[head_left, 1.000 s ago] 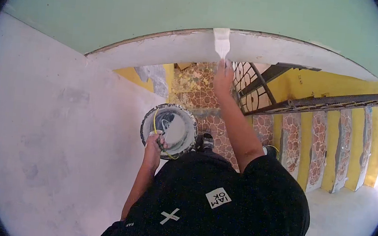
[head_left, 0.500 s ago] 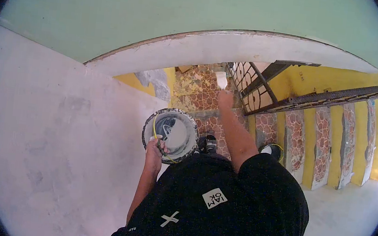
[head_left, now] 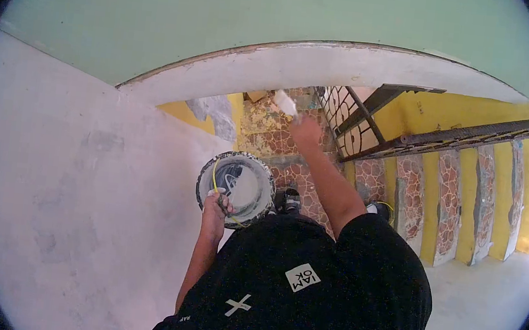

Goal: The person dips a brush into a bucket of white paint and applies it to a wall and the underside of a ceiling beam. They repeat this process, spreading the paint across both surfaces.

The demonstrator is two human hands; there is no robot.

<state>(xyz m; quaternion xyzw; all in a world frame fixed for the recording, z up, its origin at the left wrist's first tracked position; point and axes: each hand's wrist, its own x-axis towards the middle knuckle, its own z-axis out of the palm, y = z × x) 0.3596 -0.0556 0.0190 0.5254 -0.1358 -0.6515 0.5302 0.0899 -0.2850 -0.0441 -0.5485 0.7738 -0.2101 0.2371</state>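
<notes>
My right hand (head_left: pixel 305 131) grips a wide paintbrush (head_left: pixel 286 103) with white paint on its bristles, held out in front just below the white edge band (head_left: pixel 326 65) under the green ceiling. My left hand (head_left: pixel 216 206) holds a paint-spattered bucket (head_left: pixel 236 186) by its yellow wire handle, close to my chest. White paint lies in the bucket. The brush is up and to the right of the bucket and touches neither it nor the band.
A white plastered wall (head_left: pixel 61 195) fills the left. A stair with yellow and stone-patterned steps (head_left: pixel 460 205) runs down to the right, beside a dark metal railing (head_left: pixel 372 121). My feet stand on patterned tiles (head_left: pixel 301 182) below.
My right hand has drawn the brush down off the white edge band and swung it leftward. The bucket in my left hand has barely moved.
</notes>
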